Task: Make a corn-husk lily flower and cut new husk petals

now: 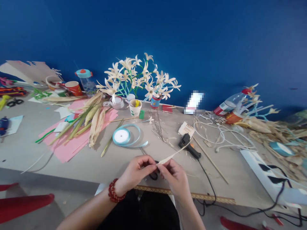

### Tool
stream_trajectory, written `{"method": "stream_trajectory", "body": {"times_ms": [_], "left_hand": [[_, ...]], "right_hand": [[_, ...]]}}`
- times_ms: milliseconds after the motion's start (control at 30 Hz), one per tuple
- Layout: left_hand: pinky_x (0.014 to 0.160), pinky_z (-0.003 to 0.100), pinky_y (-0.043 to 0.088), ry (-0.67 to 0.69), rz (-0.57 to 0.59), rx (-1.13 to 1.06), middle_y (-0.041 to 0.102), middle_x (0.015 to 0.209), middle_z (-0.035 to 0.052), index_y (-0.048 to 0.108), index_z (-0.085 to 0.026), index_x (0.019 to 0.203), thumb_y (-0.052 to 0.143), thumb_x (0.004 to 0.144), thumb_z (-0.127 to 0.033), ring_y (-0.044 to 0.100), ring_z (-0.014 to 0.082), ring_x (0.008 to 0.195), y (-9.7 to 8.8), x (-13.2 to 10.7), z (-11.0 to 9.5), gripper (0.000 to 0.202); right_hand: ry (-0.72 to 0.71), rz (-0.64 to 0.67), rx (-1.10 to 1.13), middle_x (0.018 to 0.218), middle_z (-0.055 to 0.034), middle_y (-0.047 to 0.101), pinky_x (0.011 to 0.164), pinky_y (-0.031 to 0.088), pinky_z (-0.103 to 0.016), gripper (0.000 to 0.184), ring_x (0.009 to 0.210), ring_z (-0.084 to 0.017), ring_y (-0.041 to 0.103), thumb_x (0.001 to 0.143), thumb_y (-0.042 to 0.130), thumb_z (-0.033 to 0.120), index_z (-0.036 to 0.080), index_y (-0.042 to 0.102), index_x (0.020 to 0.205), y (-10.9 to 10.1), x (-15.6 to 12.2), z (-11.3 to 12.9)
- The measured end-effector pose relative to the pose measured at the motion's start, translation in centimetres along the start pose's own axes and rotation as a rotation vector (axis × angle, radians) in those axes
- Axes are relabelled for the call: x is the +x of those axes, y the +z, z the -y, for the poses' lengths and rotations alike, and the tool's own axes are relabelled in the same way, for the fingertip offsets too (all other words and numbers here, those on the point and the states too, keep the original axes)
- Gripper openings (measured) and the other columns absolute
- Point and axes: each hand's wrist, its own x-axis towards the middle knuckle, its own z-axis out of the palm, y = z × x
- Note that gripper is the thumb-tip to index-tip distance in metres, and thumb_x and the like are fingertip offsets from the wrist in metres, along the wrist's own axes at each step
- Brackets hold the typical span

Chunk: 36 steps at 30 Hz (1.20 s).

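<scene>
Close to the table's front edge, my left hand (136, 171) and my right hand (176, 179) meet with fingers pinched together. Between them is a narrow pale strip of corn husk (174, 155), its long tail slanting up and right past my right fingers. Its lower end is hidden by my fingertips. Black looped handles (153, 176), perhaps scissors, show partly beneath my hands. A black glue gun (188, 144) lies beyond my right hand, the husk's tip crossing over it in view. A spool of light blue ribbon (121, 136) lies beyond my left hand.
Husk flowers (141, 76) stand in small cups against the blue wall. Pink paper (64, 148) with dried husks (97, 126) lies left. At right are a white cable (223, 140), a plastic bottle (230, 102) and a power strip (259, 175). A thin stick (211, 159) lies beside the glue gun.
</scene>
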Motion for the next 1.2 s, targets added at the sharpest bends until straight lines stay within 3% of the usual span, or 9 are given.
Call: {"method": "stream_trajectory", "body": {"times_ms": [267, 367, 533, 667, 800, 1000, 1200], "left_hand": [[0.064, 0.025, 0.048, 0.103, -0.105, 0.082, 0.063, 0.075, 0.0041, 0.065, -0.015, 0.077, 0.067, 0.085, -0.032, 0.061, 0.0151, 0.069, 0.7, -0.1, 0.3, 0.019], [0.071, 0.027, 0.049, 0.187, -0.176, 0.133, 0.063, 0.080, 0.0050, 0.065, -0.016, 0.077, 0.068, 0.084, -0.028, 0.061, 0.0164, 0.076, 0.9, -0.3, 0.7, 0.015], [0.080, 0.029, 0.047, 0.269, -0.190, 0.102, 0.063, 0.088, 0.0061, 0.066, -0.016, 0.077, 0.069, 0.084, -0.025, 0.060, 0.0178, 0.085, 0.8, -0.4, 1.0, 0.012], [0.072, 0.026, 0.045, 0.171, -0.194, -0.074, 0.061, 0.080, 0.0030, 0.064, -0.016, 0.079, 0.071, 0.082, -0.027, 0.057, 0.0145, 0.077, 0.8, -0.4, 1.1, 0.013], [0.065, 0.023, 0.043, 0.041, -0.182, -0.178, 0.059, 0.072, 0.0002, 0.060, -0.016, 0.077, 0.072, 0.082, -0.029, 0.053, 0.0116, 0.067, 0.7, -0.3, 1.4, 0.018], [0.067, 0.023, 0.045, 0.092, -0.183, -0.033, 0.061, 0.073, 0.0011, 0.062, -0.015, 0.078, 0.069, 0.084, -0.028, 0.056, 0.0119, 0.069, 0.8, -0.6, 1.2, 0.017], [0.067, 0.026, 0.048, 0.113, -0.169, 0.063, 0.065, 0.071, 0.0021, 0.061, -0.015, 0.078, 0.066, 0.086, -0.030, 0.060, 0.0142, 0.067, 0.8, -0.7, 0.6, 0.018]], "right_hand": [[-0.142, -0.024, -0.252, 0.063, -0.0022, 0.066, 0.056, 0.045, -0.027, 0.024, 0.059, -0.017, 0.058, 0.089, 0.064, 0.038, 0.020, 0.064, 0.073, -0.7, -0.4, 0.3], [-0.167, -0.024, -0.261, 0.068, -0.0033, 0.068, 0.059, 0.047, -0.029, 0.020, 0.061, -0.018, 0.061, 0.090, 0.063, 0.036, 0.020, 0.066, 0.078, -0.6, -0.5, 0.3], [-0.199, 0.010, -0.223, 0.076, -0.0045, 0.070, 0.063, 0.048, -0.029, 0.013, 0.067, -0.019, 0.063, 0.091, 0.062, 0.031, 0.020, 0.066, 0.084, -0.6, -0.6, 0.1], [-0.247, -0.008, -0.141, 0.074, -0.0036, 0.065, 0.063, 0.047, -0.029, 0.012, 0.066, -0.018, 0.059, 0.092, 0.061, 0.028, 0.020, 0.066, 0.084, -0.3, -0.8, 0.1], [-0.185, -0.005, -0.045, 0.074, -0.0039, 0.064, 0.060, 0.045, -0.028, 0.014, 0.067, -0.018, 0.059, 0.092, 0.061, 0.029, 0.020, 0.068, 0.085, 0.2, -0.7, 0.1], [-0.088, 0.023, 0.037, 0.066, -0.0007, 0.061, 0.054, 0.043, -0.025, 0.018, 0.059, -0.015, 0.056, 0.089, 0.065, 0.032, 0.019, 0.066, 0.076, 0.5, -0.4, 0.2], [-0.261, -0.098, -0.089, 0.073, -0.0026, 0.069, 0.059, 0.047, -0.026, 0.013, 0.063, -0.016, 0.062, 0.091, 0.062, 0.025, 0.019, 0.071, 0.083, 0.4, -0.8, -0.1]]}}
